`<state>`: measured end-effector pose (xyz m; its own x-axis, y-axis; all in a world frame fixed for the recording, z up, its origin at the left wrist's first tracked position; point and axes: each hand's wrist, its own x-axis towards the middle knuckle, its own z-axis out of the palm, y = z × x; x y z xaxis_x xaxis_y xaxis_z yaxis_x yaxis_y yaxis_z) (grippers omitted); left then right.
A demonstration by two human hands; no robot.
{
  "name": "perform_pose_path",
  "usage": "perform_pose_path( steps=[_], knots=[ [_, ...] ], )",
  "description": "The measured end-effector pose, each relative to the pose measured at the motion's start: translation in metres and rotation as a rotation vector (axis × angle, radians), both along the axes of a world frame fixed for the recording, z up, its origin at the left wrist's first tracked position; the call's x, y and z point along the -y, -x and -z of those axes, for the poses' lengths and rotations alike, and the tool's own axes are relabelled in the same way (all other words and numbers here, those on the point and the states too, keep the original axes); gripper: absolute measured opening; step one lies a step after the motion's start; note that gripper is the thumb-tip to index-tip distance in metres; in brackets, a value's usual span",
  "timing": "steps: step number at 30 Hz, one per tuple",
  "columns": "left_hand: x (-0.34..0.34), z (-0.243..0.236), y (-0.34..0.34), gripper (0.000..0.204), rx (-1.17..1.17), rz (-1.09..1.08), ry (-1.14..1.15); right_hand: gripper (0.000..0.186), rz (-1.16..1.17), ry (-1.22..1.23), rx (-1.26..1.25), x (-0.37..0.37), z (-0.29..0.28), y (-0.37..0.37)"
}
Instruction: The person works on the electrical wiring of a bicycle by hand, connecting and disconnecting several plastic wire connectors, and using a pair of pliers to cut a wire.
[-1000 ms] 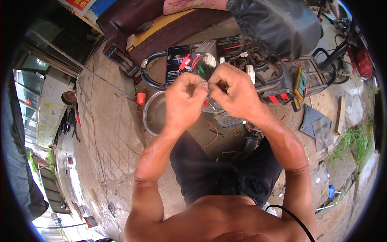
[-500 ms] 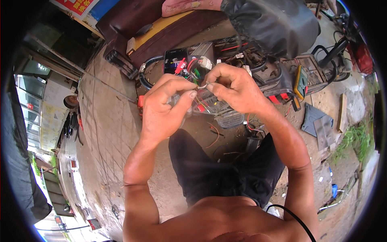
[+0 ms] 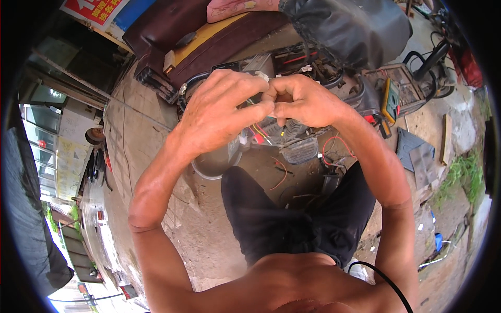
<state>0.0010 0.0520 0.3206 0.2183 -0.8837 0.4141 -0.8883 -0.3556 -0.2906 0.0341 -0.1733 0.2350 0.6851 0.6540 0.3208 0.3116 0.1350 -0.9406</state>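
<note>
My left hand (image 3: 222, 107) and my right hand (image 3: 308, 101) meet at their fingertips above a stripped vehicle frame. Both are closed in a pinch. The thin wire seen between them a moment earlier is now mostly hidden by the fingers. Just below hang loose coloured wires (image 3: 260, 133), yellow and red, with bare-looking ends. A white connector (image 3: 261, 76) shows partly behind the left fingers. Under the right hand are a dark coil spring (image 3: 295, 129) and a ribbed pedal (image 3: 301, 151).
A pale round tub (image 3: 218, 164) stands below my left wrist. Beyond my right forearm sits a yellow multimeter (image 3: 390, 101). Behind the frame are a maroon sofa (image 3: 235, 39) and a large black cover (image 3: 349, 34). A red wire (image 3: 334, 140) loops near my right knee.
My hands have drawn closer, with the fingertips now meeting and covering the wire. The left hand has turned its back up more, and its elbow has swung outward to the left.
</note>
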Motion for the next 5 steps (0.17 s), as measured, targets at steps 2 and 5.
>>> perform_pose_path(
  steps=[2, 5],
  knots=[
    [0.0, 0.0, -0.002, 0.035, 0.005, 0.028, -0.02, 0.015, 0.016, 0.075, 0.013, 0.0, -0.004, 0.001],
    [0.0, 0.002, -0.005, 0.033, -0.014, 0.01, -0.049, 0.014, 0.049, -0.019, -0.024, -0.002, 0.006, 0.002]
  ],
)
